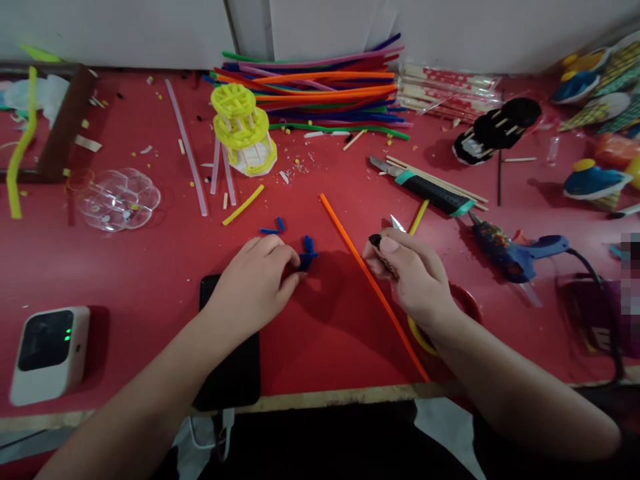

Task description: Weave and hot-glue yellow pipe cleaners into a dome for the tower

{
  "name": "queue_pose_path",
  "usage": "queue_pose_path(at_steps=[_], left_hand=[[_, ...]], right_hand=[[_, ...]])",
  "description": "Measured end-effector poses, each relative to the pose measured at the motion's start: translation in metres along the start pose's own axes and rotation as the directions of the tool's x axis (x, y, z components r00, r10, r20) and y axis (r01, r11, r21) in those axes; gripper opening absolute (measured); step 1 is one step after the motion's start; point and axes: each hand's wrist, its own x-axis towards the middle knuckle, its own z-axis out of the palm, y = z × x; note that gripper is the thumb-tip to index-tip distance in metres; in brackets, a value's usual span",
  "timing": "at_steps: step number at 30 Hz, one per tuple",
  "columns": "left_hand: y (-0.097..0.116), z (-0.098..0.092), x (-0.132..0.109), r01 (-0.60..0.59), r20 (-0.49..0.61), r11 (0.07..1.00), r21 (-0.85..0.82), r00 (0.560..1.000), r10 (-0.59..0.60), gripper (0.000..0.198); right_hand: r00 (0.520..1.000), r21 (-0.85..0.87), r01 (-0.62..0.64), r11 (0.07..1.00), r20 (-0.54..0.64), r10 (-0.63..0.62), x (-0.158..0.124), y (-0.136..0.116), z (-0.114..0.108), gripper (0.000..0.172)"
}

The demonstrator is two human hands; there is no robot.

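My left hand [265, 270] is closed, thumb and fingertips together at a small bunch of cut blue pipe cleaner pieces [309, 252] on the red table. Two more short blue pieces [273, 228] lie just beyond the fingers. My right hand [417, 277] is closed round a small dark thing with a black end [375, 240]; its kind is mostly hidden. A long orange pipe cleaner [350, 247] lies slanting between the hands, passing close to the right fingers. Beneath the right hand are scissors, with a blade tip [397, 223] and part of a yellow handle [423, 339] showing.
A yellow tiered model [243, 130] stands ahead, before a heap of coloured pipe cleaners [320, 90]. To the right are a black model [500, 130], cutting pliers [430, 190] and a corded glue gun [515, 250]. A black phone [233, 373] and white device [50, 353] lie left.
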Motion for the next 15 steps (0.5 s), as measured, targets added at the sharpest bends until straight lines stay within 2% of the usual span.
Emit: queue_pose_path(at_steps=[4,7,11,15], left_hand=[[0.001,0.000,0.001,-0.029,-0.034,0.997,-0.075,0.999,0.027,0.007],[0.004,-0.002,-0.001,0.007,-0.096,0.962,-0.274,0.995,-0.035,0.007],[0.012,-0.004,-0.005,0.021,-0.134,0.820,-0.573,0.984,-0.119,0.006],[0.018,-0.006,-0.006,0.026,-0.140,0.693,-0.720,0.973,-0.182,0.006]], right_hand=[[1.000,-0.006,-0.017,1.000,0.004,0.017,0.000,-0.002,0.001,0.036],[1.000,-0.009,-0.024,1.000,0.016,0.024,-0.001,-0.003,0.001,0.034],[0.997,-0.043,0.016,0.999,0.071,-0.013,-0.002,-0.006,0.002,0.030],[0.979,-0.114,0.067,0.991,0.197,-0.043,-0.004,-0.008,0.001,0.025]])
